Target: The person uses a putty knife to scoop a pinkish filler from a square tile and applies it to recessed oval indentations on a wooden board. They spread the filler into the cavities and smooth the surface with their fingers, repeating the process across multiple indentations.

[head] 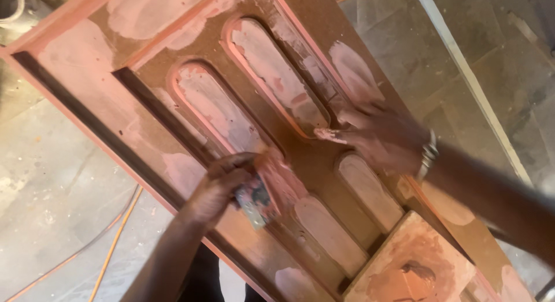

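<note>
Two hands are kept apart on the panelled door [173,134], the left hand [217,189] clamped on a filler-smeared scraper [257,201] mid-panel, the right hand [381,140] spread flat near the door's right edge, probably for steadying.

1. Your door panel [324,163] is reddish-brown, blotched with pale pink filler.
2. Your scraper [254,201] is grey, smeared pink.
3. The floor [52,180] is grey, crossed by an orange cable [115,238].

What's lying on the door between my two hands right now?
Head view: between left hand and right hand only bare door surface, brown with pink filler smears; nothing loose.
</note>
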